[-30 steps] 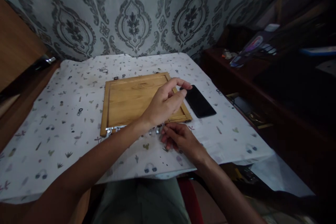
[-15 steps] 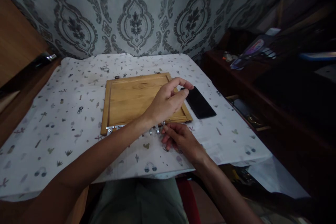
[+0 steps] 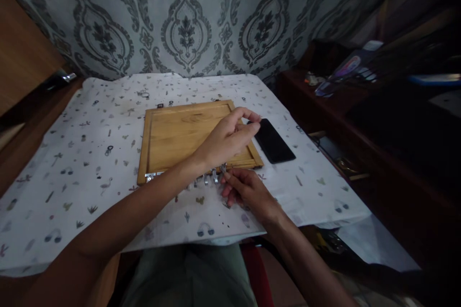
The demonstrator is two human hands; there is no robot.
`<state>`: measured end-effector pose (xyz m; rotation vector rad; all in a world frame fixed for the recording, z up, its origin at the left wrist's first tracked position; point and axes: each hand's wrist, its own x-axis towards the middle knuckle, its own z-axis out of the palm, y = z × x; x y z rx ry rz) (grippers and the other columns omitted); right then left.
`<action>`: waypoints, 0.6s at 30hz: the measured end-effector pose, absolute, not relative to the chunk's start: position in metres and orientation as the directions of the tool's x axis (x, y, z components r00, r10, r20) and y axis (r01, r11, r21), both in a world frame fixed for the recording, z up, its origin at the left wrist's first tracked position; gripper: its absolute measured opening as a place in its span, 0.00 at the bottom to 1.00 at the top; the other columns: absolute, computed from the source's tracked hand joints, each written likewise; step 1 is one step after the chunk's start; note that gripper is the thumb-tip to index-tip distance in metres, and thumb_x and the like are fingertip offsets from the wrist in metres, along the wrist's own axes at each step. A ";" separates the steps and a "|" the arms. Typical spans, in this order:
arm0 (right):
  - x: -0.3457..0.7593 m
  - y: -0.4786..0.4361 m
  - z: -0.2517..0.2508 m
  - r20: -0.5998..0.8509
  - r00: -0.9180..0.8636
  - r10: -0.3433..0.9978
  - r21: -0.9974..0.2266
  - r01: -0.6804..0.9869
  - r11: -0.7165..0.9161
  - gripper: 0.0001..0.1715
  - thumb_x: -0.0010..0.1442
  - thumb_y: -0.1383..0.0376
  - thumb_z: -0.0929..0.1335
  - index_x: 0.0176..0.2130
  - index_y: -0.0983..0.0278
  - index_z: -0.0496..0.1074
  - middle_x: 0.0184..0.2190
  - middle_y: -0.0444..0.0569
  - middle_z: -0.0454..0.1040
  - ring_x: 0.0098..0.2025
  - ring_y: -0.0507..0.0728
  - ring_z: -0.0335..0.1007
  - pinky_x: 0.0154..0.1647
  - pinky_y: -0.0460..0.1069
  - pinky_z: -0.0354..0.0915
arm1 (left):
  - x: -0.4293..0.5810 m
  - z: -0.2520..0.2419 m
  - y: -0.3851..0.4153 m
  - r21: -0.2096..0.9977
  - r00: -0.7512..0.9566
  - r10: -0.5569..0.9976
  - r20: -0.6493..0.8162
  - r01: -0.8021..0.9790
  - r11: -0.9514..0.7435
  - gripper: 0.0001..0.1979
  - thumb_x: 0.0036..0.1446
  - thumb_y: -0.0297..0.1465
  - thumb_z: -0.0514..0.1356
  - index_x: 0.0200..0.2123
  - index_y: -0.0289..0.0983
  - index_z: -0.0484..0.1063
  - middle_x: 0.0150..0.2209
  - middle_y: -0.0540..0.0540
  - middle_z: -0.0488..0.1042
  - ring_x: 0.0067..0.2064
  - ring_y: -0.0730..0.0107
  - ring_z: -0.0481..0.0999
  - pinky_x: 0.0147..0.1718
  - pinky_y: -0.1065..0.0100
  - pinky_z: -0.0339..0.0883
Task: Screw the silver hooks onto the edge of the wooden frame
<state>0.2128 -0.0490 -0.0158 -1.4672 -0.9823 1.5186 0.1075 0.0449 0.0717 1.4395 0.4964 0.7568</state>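
Observation:
A wooden panel with a raised frame [image 3: 173, 136] lies on the patterned white cloth. Along its near edge run several small metal pieces [image 3: 149, 176], partly hidden by my left forearm. My left hand [image 3: 234, 136] reaches over the panel's right side, thumb and index tips together near a black phone [image 3: 274, 141]; whatever they may hold is too small to make out. By the near edge, my right hand [image 3: 245, 189] is closed, its thumb and fingers on a small metal piece [image 3: 223, 169] at the right end of the row.
The phone lies just right of the panel. Farther right, a dark red surface [image 3: 298, 84] holds a clear bottle [image 3: 340, 74]. A patterned wall [image 3: 187, 24] stands behind the table, and wooden furniture [image 3: 29, 53] is at the left.
My left thumb and index tips have come slightly closer together. My right hand has stayed almost in place at the panel's near edge.

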 end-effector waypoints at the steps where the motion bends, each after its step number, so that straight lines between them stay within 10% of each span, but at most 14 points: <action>1: 0.213 -0.049 -0.016 -0.390 -0.018 0.921 -0.920 -0.024 -0.391 0.25 0.52 0.44 0.71 0.30 0.63 0.71 0.20 0.44 0.74 0.16 0.49 0.67 0.16 0.44 0.48 | 0.108 0.071 0.044 0.986 0.651 0.745 0.145 -0.160 -0.052 0.03 0.68 0.31 0.58 0.40 0.39 0.65 0.20 0.58 0.58 0.21 0.79 0.55 0.21 0.74 0.52; 18: 0.213 -0.048 -0.019 -0.370 -0.007 0.929 -0.928 -0.029 -0.370 0.23 0.52 0.47 0.72 0.29 0.63 0.71 0.19 0.46 0.75 0.15 0.49 0.67 0.14 0.44 0.50 | 0.118 0.070 0.047 0.957 0.702 0.687 0.186 -0.288 0.035 0.19 0.65 0.48 0.60 0.33 0.37 0.68 0.17 0.59 0.52 0.18 0.82 0.48 0.17 0.73 0.43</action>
